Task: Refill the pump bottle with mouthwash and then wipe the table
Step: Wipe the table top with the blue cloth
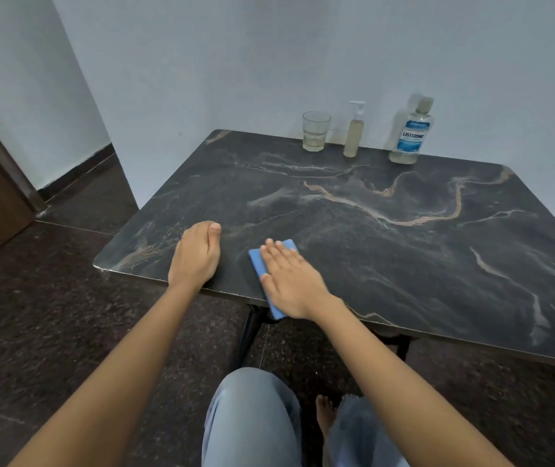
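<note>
Wiping the bench: right hand flat on a blue cloth at the near edge.

The right hand presses the blue folded rectangular cloth with straight, spread fingers, the cloth's long axis running from the near rim towards the wall and its near end overhanging the dark marble-patterned bench. The left hand rests just beside it with fingers tucked under, holding nothing visible. Most of the bench lies ahead and to the right, so the right hand is better placed to sweep. The slim clear pump bottle stands capped at the far edge, between a clear ribbed glass and a blue-labelled clear plastic mouthwash bottle.
</note>
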The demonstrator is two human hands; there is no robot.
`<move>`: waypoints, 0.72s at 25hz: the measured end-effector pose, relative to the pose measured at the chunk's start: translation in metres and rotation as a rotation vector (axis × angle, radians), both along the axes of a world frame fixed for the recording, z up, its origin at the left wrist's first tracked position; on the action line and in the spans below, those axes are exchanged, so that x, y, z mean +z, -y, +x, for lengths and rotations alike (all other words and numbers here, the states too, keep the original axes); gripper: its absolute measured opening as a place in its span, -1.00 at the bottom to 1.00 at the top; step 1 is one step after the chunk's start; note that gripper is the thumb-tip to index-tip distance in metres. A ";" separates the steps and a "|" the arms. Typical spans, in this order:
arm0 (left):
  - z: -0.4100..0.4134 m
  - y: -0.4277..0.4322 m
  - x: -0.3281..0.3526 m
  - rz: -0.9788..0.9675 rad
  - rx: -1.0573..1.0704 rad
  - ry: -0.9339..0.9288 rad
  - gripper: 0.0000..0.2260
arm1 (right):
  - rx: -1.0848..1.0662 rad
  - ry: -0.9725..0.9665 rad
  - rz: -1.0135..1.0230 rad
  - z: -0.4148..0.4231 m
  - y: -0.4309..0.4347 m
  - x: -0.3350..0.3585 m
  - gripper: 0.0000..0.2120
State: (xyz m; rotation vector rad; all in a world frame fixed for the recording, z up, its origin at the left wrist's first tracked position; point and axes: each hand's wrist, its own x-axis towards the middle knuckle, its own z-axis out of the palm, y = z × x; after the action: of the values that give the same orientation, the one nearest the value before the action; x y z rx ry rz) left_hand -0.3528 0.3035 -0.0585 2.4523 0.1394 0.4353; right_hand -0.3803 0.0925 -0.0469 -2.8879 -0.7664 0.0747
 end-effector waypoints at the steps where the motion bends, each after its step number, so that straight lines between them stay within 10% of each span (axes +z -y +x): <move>1: 0.002 0.000 0.000 -0.013 0.003 -0.009 -0.47 | 0.033 -0.011 0.016 0.013 -0.018 0.001 -0.46; 18: 0.017 -0.005 -0.017 0.113 -0.049 -0.048 -0.55 | -0.339 -0.075 0.061 0.215 0.082 0.013 -0.46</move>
State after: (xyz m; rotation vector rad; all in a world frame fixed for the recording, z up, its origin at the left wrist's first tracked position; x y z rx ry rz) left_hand -0.3353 0.3089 -0.0755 2.5726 0.0767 0.3725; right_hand -0.1652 0.0102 -0.0338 -2.8913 -0.2554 0.1167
